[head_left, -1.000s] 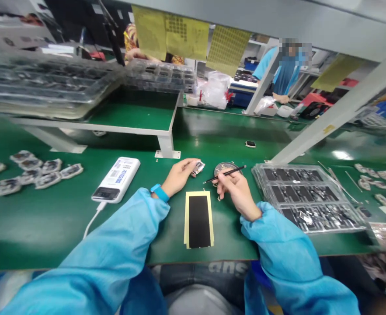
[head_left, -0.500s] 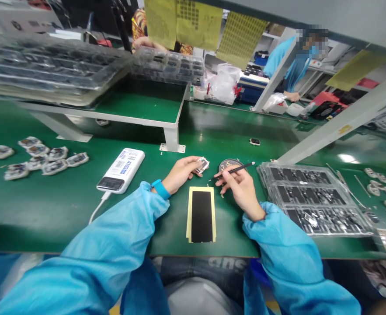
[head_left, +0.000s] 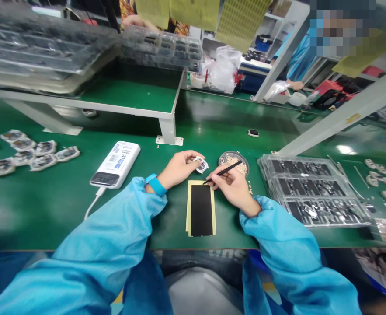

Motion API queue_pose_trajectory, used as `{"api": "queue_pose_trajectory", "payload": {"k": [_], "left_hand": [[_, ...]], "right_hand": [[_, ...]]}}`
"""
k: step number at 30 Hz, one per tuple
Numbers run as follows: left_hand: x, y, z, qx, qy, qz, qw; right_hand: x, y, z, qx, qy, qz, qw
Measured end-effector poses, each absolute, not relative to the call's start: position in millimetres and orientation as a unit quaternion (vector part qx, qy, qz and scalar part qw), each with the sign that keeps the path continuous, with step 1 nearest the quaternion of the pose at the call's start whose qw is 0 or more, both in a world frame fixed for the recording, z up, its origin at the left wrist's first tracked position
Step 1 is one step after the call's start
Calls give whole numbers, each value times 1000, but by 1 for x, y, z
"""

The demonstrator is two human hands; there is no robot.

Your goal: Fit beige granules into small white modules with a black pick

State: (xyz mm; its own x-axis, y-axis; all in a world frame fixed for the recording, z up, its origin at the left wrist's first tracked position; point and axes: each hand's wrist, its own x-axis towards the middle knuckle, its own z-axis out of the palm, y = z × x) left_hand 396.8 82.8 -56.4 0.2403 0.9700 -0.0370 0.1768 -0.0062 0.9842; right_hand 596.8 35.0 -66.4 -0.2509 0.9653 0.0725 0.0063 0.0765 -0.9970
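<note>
Pinching a small white-rimmed part (head_left: 201,165) between closed thumb and fingers of the left hand (head_left: 179,169), just beyond the far end of the black-and-yellow sheet (head_left: 202,211). Gripping a slim black tool (head_left: 224,171) in the closed fingers of the right hand (head_left: 234,187), with its tip at the sheet's far end. Working near a dish (head_left: 224,158), beyond and right of the sheet.

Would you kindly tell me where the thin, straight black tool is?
In the head view, the tool is in the right hand, its tip by the far edge of the yellow-bordered black rectangular sheet.
</note>
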Motion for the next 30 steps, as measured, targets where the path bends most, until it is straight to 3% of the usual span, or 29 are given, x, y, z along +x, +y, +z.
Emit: {"api": "queue_pose_trajectory", "payload": {"k": [5, 11, 15, 23, 30], "left_hand": [[375, 89, -38, 601, 459, 356, 550], [344, 86, -32, 727, 430, 148, 515], [346, 84, -41, 770, 417, 84, 475], [353, 82, -45, 775, 432, 95, 452], [352, 83, -48, 780, 443, 82, 435]], "right_hand": [[586, 35, -77, -398, -583, 557, 438], [578, 41, -88, -410, -579, 569, 417], [578, 41, -90, -416, -590, 556, 412], [576, 40, -86, -439, -610, 534, 387], [577, 40, -81, -419, -549, 586, 425]]}}
